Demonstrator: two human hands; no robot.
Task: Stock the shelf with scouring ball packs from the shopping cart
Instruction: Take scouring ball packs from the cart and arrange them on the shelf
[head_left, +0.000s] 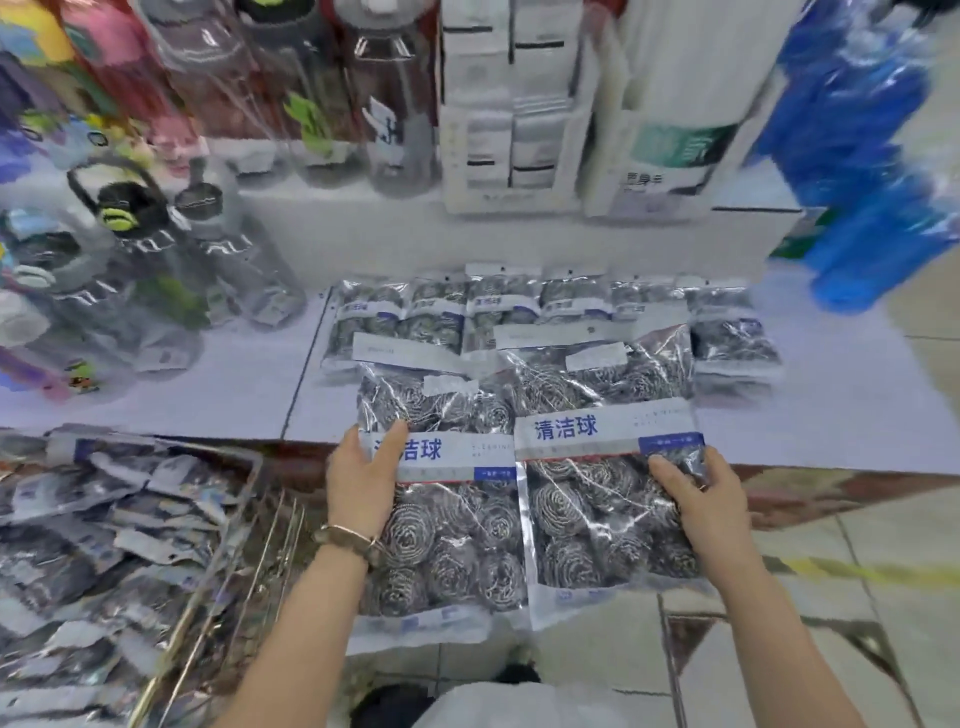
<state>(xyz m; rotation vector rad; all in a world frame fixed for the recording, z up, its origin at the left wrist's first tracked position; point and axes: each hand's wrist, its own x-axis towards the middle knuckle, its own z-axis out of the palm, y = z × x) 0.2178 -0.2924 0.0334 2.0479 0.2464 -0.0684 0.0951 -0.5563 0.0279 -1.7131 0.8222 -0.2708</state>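
So we've got one big scouring ball pack in each hand. The left hand (361, 480) grips the left pack (447, 540) by its outer edge, thumb across the blue-and-white label. The right hand (701, 493) holds the right pack (597, 519) the same way on its far side. Both grips are closed tight on the plastic.

The two packs sit side by side with their edges meeting, top halves over the front of the shelf (208, 395) and bottoms hanging past its edge. Behind them a row of smaller packs (519, 306) lies on the shelf. The shopping cart (223, 525) on our left is piled with loose packs (78, 545), and bottles (156, 270) stand further back on the left.
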